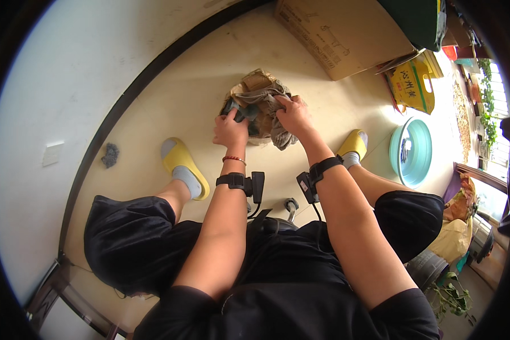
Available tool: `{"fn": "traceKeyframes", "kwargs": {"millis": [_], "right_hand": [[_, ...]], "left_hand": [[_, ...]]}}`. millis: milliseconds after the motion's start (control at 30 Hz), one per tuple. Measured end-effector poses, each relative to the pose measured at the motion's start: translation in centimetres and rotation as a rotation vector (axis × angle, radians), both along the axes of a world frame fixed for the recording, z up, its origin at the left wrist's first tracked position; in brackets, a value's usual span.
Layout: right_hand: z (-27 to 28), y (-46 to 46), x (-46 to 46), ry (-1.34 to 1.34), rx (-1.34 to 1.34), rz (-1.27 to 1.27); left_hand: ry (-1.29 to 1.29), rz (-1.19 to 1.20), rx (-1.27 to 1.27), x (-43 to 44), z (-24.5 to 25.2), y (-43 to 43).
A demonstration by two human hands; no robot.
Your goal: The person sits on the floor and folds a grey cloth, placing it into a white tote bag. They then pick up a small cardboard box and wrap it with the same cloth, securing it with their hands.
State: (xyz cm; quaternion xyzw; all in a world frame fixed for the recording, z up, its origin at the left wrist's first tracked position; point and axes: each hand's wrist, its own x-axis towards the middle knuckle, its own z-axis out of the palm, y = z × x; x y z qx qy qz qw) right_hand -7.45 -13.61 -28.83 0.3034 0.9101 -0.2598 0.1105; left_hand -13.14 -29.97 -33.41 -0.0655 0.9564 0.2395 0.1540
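Note:
A crumpled brown paper bag (259, 80) stands on the floor between my feet, its top rumpled around the opening. My left hand (231, 129) is at the bag's left side, its fingers against dark greenish material at the opening. My right hand (294, 115) grips a grey-brown cloth (282, 135) that lies over the bag's right side and hangs down its front. Part of the cloth and the bag's inside are hidden by folds and by my fingers.
A large cardboard box (344, 38) stands ahead on the right, with a yellow bag (411, 87) beside it. A turquoise basin (425, 153) sits right of my slippered foot. A grey fluffy clump (110, 155) lies near the left wall. Potted plants are at the far right.

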Motion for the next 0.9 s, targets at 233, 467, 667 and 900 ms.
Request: {"fn": "traceKeyframes", "kwargs": {"millis": [233,467,667,900], "right_hand": [[0.0,-0.2,0.4,0.069,0.036,0.027],[2.1,-1.3,0.4,-0.089,0.018,0.042],[3.0,-1.7,0.0,-0.159,0.004,0.008],[2.8,-1.9,0.6,-0.134,-0.012,0.019]], "left_hand": [[0.193,-0.037,-0.140,0.0,0.0,0.8],[0.320,-0.111,-0.249,-0.3,-1.3,0.8],[0.271,0.044,0.530,-0.4,-3.0,-4.0],[-0.072,0.132,0.968,-0.8,-2.7,-7.4]]}}
